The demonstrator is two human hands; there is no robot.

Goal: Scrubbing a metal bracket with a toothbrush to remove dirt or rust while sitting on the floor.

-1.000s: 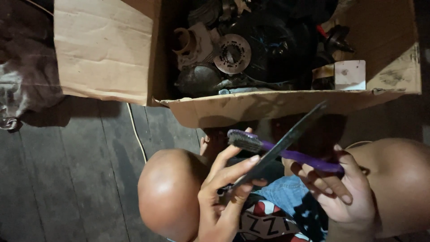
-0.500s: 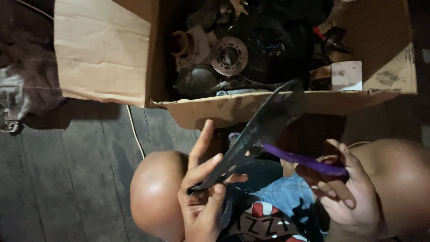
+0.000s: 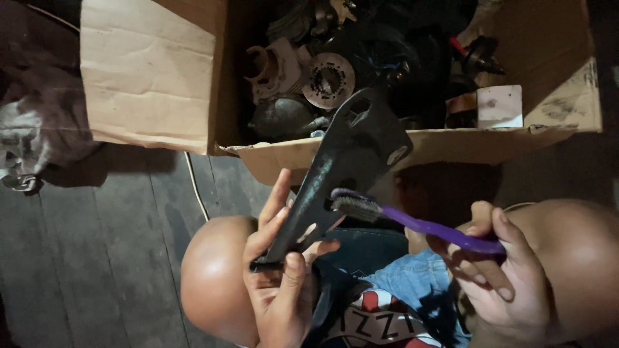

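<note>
two hands show: a left hand (image 3: 284, 283) and a right hand (image 3: 500, 280). one dark metal bracket (image 3: 348, 161) stands in the left hand. one purple toothbrush (image 3: 412, 222) is in the right hand, its bristles against the bracket. two bare knees flank the hands, one left knee (image 3: 213, 283) and one right knee (image 3: 574, 258). one cardboard box (image 3: 151, 77) lies beyond the hands, holding many dark metal parts, too jumbled to count; among them one round disc (image 3: 329, 80) and one white square piece (image 3: 500, 106) stand out. one thin cord (image 3: 195, 187) runs on the floor left of the left hand. one grey rag (image 3: 29, 135) lies far left.

Purple toothbrush (image 3: 425, 225), black bracket (image 3: 342, 167) (matte)
</note>
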